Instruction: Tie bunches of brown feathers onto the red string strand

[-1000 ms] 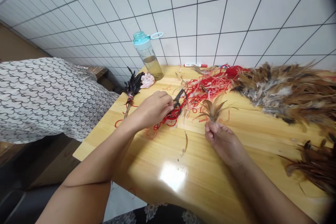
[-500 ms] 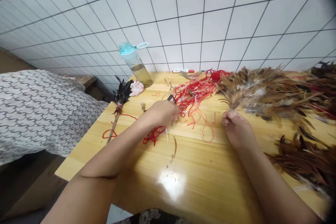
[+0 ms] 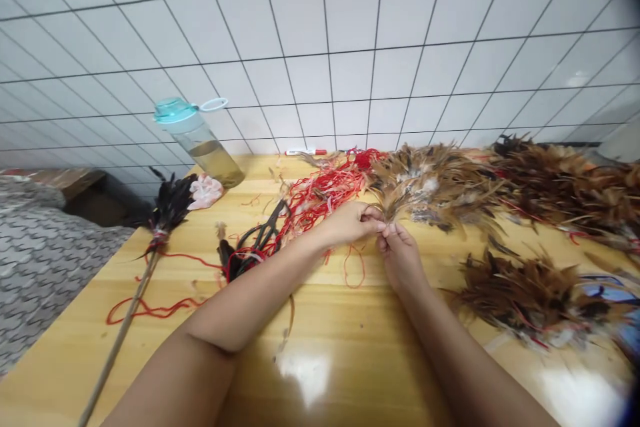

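Observation:
My left hand (image 3: 350, 221) and my right hand (image 3: 397, 255) meet at the middle of the wooden table (image 3: 350, 353). Both are pinched on the quill end of a small bunch of brown feathers (image 3: 395, 203), which fans away from me. A tangle of red string (image 3: 325, 190) lies just left of the hands. Black scissors (image 3: 257, 240) rest on the table, wound in red string, left of my left forearm.
Heaps of brown feathers (image 3: 530, 180) cover the table's right side, with another pile (image 3: 525, 283) nearer me. A stick with black feathers (image 3: 150, 247), a teal-lidded bottle (image 3: 197, 140), a pink cloth (image 3: 204, 191) and a marker (image 3: 303, 152) lie left and behind. A patterned fabric (image 3: 35, 267) is at left.
My left hand has let go of the scissors and crossed right to join my right hand on the feather bunch. The view has swung to the right.

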`<control>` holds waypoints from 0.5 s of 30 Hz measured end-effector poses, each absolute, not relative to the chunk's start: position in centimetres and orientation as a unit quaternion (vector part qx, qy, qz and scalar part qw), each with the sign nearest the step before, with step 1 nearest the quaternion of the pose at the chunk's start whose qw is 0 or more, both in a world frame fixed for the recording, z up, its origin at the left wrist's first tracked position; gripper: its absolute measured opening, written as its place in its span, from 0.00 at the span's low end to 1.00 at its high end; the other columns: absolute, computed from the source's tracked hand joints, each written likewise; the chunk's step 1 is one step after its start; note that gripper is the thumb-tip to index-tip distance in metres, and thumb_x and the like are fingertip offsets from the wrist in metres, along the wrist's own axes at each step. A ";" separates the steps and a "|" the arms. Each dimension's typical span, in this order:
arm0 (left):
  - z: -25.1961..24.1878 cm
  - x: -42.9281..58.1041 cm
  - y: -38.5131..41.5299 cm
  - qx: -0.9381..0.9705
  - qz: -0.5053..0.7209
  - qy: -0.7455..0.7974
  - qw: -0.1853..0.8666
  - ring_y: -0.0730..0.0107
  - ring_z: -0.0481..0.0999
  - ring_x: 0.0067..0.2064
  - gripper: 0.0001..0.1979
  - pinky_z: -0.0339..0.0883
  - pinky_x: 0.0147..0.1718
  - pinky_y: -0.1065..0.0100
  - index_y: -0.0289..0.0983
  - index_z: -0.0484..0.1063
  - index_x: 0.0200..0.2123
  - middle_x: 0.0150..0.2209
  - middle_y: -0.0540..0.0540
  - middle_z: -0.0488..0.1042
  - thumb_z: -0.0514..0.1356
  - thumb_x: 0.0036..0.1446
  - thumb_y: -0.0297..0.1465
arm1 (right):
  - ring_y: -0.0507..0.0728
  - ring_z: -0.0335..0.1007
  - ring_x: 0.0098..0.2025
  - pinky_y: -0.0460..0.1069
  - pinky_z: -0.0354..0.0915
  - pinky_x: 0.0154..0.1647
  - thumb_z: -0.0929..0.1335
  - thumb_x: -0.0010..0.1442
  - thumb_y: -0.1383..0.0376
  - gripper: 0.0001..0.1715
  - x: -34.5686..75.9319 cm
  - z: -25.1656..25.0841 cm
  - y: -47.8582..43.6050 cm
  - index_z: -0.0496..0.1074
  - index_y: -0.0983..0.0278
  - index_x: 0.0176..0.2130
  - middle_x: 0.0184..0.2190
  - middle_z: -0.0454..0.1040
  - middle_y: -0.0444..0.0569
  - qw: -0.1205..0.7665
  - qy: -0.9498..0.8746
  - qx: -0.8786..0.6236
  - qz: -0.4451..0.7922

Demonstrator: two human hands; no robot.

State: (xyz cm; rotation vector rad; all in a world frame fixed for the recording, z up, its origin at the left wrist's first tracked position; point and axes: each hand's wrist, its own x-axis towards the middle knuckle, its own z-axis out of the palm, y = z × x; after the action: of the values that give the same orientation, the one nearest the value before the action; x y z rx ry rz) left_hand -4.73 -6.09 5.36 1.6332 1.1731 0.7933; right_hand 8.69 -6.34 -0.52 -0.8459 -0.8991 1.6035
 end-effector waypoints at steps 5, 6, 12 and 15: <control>2.8 -4.4 -6.5 0.544 0.427 0.421 0.588 0.75 0.72 0.30 0.11 0.62 0.32 0.72 0.31 0.72 0.27 0.28 0.45 0.75 0.63 0.51 0.35 | 0.50 0.51 0.23 0.47 0.50 0.26 0.68 0.51 0.47 0.23 8.6 -1.4 -6.6 0.62 0.61 0.23 0.19 0.58 0.40 0.514 -0.435 -0.381 0.634; 2.5 -4.5 -6.6 0.525 0.438 0.415 0.600 0.75 0.72 0.29 0.11 0.62 0.30 0.73 0.31 0.72 0.27 0.28 0.45 0.75 0.64 0.50 0.35 | 0.50 0.51 0.24 0.47 0.50 0.26 0.67 0.53 0.48 0.22 8.7 -1.6 -6.7 0.62 0.61 0.23 0.20 0.58 0.40 0.508 -0.455 -0.382 0.623; 1.5 -4.3 -6.6 0.456 0.483 0.386 0.640 0.74 0.72 0.28 0.15 0.65 0.32 0.70 0.30 0.71 0.25 0.24 0.46 0.74 0.69 0.43 0.36 | 0.51 0.51 0.24 0.48 0.50 0.27 0.64 0.58 0.49 0.21 8.9 -2.3 -6.9 0.61 0.61 0.24 0.21 0.56 0.40 0.498 -0.521 -0.383 0.578; 1.5 -3.9 -6.6 0.426 0.502 0.377 0.652 0.73 0.73 0.28 0.16 0.66 0.33 0.69 0.30 0.71 0.26 0.24 0.47 0.73 0.70 0.39 0.35 | 0.51 0.50 0.25 0.48 0.50 0.28 0.63 0.59 0.49 0.21 9.0 -2.1 -7.0 0.60 0.61 0.24 0.21 0.55 0.40 0.486 -0.530 -0.380 0.582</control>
State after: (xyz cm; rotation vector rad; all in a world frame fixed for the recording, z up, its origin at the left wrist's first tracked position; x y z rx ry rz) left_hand -3.90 -6.65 1.54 0.9659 0.8566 1.1385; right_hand 9.04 -6.95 -2.07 -0.9245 -1.2887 1.4162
